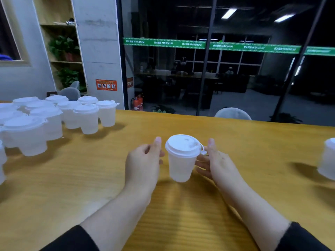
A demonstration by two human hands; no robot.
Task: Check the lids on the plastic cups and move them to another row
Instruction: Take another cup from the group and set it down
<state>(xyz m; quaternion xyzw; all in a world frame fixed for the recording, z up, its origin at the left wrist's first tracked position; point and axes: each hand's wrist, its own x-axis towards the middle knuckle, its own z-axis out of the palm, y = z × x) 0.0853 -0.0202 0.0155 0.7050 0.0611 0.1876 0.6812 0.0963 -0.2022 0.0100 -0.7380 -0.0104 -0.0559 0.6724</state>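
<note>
Head view — green banner (210, 45) reads "MAXIMUM", behind lidded cup (181, 160).

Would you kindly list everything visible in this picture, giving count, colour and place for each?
held cup: one, translucent white, lid on, table centre
cup cluster: about a dozen, white, lidded, far left
lone cup: one, white, blurred, right edge
table: one, yellow wood
fire extinguishers: seemingly two, red, by the glass wall
chair: one, grey, behind the table
shelf plants: two, green, back left
left hand: beside the cup, fingers loosely curled
right hand: fingers round the cup's side
</note>
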